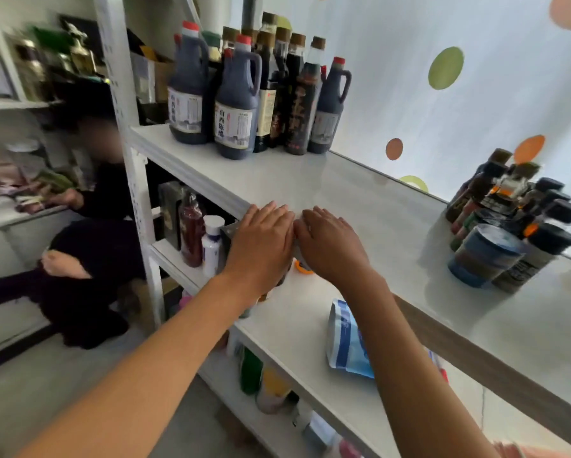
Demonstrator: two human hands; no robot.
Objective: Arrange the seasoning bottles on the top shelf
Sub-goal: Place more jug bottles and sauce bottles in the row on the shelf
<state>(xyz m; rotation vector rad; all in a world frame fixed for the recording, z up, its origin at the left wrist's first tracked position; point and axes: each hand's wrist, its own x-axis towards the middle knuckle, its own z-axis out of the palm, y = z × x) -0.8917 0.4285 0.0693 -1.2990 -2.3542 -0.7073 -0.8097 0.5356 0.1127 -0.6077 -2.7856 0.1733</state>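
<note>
Two hands, left hand [261, 236] and right hand [327, 242], fingers flat on shelf [360, 206], holding nothing. Bottles [234, 107] look heavy, slick; grip handles.

One head-worn wide-angle camera looks forward and down along both forearms, close to the top shelf [360, 200], whose surface runs from upper left to lower right. The lower shelves [297, 328] sit just beneath the lens, with the dotted wall [442, 94] behind and a second rack [19, 104] at far left.
</note>
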